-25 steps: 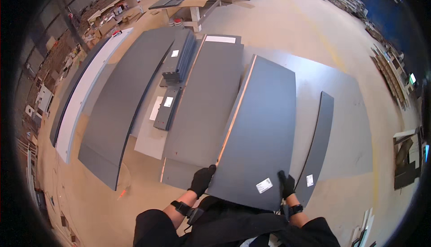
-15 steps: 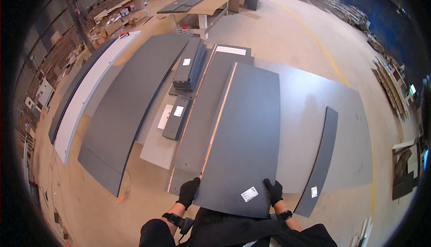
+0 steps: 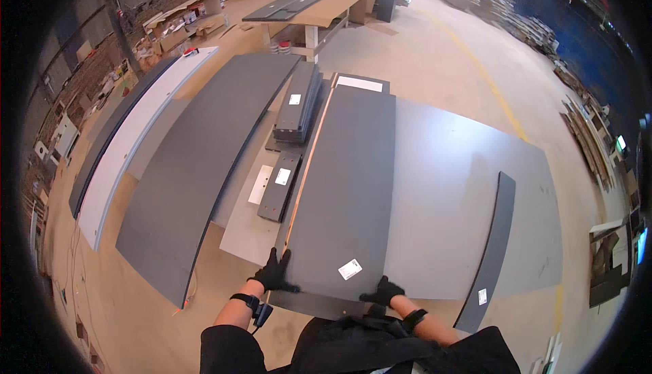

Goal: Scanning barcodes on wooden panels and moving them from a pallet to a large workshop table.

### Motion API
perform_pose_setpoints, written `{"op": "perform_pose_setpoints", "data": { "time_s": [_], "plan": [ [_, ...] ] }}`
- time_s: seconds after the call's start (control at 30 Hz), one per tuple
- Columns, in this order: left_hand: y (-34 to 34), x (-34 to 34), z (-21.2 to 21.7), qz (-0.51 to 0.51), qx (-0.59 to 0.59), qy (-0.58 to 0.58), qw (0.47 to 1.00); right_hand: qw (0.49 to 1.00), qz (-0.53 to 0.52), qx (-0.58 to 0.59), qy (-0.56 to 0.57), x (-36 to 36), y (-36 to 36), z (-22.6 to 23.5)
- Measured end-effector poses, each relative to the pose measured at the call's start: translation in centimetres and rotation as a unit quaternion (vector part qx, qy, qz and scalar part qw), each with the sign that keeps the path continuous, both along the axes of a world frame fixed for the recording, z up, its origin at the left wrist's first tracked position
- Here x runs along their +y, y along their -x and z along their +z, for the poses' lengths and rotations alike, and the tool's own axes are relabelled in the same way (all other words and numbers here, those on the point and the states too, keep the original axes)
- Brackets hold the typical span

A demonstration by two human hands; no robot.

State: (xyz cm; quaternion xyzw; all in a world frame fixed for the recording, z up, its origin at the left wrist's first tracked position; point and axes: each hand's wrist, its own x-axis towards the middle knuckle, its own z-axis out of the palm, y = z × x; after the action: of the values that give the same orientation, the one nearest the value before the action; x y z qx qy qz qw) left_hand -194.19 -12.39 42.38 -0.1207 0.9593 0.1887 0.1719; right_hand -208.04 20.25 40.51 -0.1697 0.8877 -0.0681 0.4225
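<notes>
A long dark grey panel (image 3: 346, 184) with a white label near its close end lies on top of another grey panel (image 3: 309, 302), whose near end sticks out below it. A bare wood-coloured edge strip runs along the left side. My left hand (image 3: 274, 273), in a black glove, rests open against the near left corner, fingers pointing away and thumb out to the right. At the near right corner, my right hand (image 3: 384, 292), also gloved, lies open with its fingers toward the left along the near edge. Neither hand is wrapped around the panel.
Left of the panels are a stack of narrow dark boards (image 3: 297, 109), a short labelled board (image 3: 280, 187), a wide grey panel (image 3: 204, 170) and a white panel (image 3: 142, 136). A narrow dark strip (image 3: 490, 252) lies on the large grey sheet (image 3: 441, 190) at right. Behind stands a workbench (image 3: 339, 8).
The top panel has shifted left and now lines up over the panel beneath. Both hands moved left with it; the right went from gripping its side to lying at the near edge.
</notes>
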Motion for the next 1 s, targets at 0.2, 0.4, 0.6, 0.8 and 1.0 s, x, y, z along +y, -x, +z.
{"op": "perform_pose_setpoints", "data": {
  "time_s": [0.2, 0.4, 0.6, 0.8, 1.0],
  "plan": [
    [1.1, -0.4, 1.9, -0.022, -0.094, -0.022, 0.995, 0.995, -0.048, 0.001, 0.091, 0.2, -2.3, -0.4],
    [2.2, -0.9, 0.7, 0.061, -0.037, -0.006, 0.997, 0.989, -0.108, 0.071, 0.069, -0.4, -2.1, -2.9],
    [2.8, -1.2, -0.5, 0.077, 0.003, -0.024, 0.997, 0.989, -0.095, 0.098, 0.060, -0.7, -0.8, -2.0],
    [3.5, -1.6, -1.0, 0.096, -0.005, -0.052, 0.994, 0.957, -0.080, 0.090, 0.264, -0.9, 0.9, -2.9],
    [4.6, -1.4, -2.8, 0.354, 0.045, -0.421, 0.834, 0.878, -0.303, 0.091, 0.358, -0.8, 7.6, -6.6]
  ]
}}
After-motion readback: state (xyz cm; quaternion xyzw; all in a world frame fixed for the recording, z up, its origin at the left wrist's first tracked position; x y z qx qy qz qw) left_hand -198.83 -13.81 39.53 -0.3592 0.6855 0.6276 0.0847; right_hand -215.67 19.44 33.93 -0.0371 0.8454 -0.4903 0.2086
